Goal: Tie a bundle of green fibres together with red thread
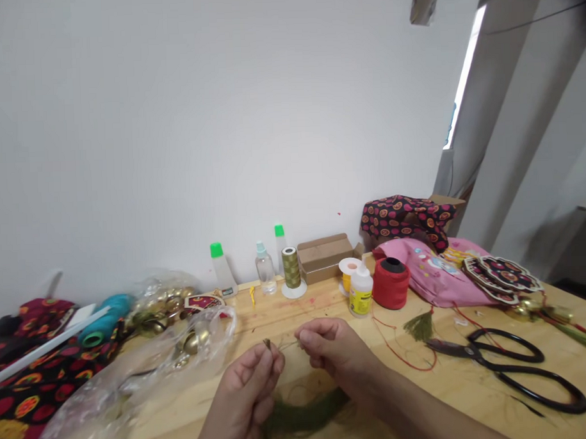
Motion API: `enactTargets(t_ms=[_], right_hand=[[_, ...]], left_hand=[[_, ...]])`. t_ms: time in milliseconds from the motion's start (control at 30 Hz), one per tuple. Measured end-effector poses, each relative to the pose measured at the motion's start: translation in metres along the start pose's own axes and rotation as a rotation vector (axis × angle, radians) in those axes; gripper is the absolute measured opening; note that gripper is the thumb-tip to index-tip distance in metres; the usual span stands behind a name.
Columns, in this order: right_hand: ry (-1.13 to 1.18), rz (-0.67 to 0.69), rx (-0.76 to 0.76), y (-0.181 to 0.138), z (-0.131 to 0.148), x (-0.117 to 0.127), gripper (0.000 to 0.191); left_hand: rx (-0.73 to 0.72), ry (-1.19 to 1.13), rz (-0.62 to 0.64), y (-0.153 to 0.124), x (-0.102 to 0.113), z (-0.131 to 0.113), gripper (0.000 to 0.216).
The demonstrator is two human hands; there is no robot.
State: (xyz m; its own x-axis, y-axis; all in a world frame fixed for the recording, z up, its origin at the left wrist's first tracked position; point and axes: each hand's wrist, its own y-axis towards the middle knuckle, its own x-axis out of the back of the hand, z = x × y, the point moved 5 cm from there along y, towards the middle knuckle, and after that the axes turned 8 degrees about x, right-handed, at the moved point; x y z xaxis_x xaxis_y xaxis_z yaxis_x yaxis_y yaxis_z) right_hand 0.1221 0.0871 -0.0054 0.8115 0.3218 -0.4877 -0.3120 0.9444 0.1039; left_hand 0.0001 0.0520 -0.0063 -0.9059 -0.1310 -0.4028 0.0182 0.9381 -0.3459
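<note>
My left hand [248, 391] is closed in a pinch on the end of a small bundle of olive-green thread [267, 343], held just above the wooden table [452, 387]. My right hand [329, 346] is also closed, its fingertips pinching fine strands of the same thread beside the left hand. More green thread [304, 416] lies in a loose heap on the table under my wrists.
Large black scissors [512, 362] and a green tassel [419, 327] lie to the right. A red spool [390, 283], glue bottle [360, 293], gold-green spool [291, 271], cardboard box [326, 257] and small bottles stand behind. A plastic bag with brass bells [182, 342], patterned fabric [34, 382] and a teal spool [104, 321] lie left.
</note>
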Motion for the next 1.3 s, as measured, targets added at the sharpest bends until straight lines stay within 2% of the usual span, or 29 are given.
enactTargets(t_ms=[267, 500, 833, 933, 1067, 1200, 1300], right_hand=[[-0.019, -0.040, 0.001, 0.001, -0.003, 0.005, 0.025], [-0.038, -0.077, -0.006, 0.003, -0.003, 0.007, 0.028], [-0.161, -0.035, 0.029, 0.002, 0.004, 0.004, 0.028], [-0.225, -0.042, 0.106, 0.004, 0.010, 0.004, 0.029], [-0.281, -0.120, 0.239, 0.005, 0.025, 0.013, 0.029], [-0.282, -0.168, 0.378, 0.003, 0.053, 0.020, 0.026], [-0.310, -0.122, 0.512, -0.004, 0.079, 0.019, 0.025]], left_hand=[[0.069, 0.009, 0.036, 0.000, -0.001, 0.002, 0.031], [0.112, -0.067, 0.090, 0.001, 0.000, 0.002, 0.028], [0.133, -0.078, 0.143, 0.002, 0.000, 0.004, 0.027], [0.137, -0.063, 0.136, 0.002, 0.000, 0.005, 0.028], [0.148, -0.058, 0.099, 0.001, 0.001, 0.004, 0.030], [0.101, -0.084, 0.102, 0.001, 0.002, -0.001, 0.027], [0.067, -0.105, 0.090, 0.005, 0.008, -0.004, 0.024]])
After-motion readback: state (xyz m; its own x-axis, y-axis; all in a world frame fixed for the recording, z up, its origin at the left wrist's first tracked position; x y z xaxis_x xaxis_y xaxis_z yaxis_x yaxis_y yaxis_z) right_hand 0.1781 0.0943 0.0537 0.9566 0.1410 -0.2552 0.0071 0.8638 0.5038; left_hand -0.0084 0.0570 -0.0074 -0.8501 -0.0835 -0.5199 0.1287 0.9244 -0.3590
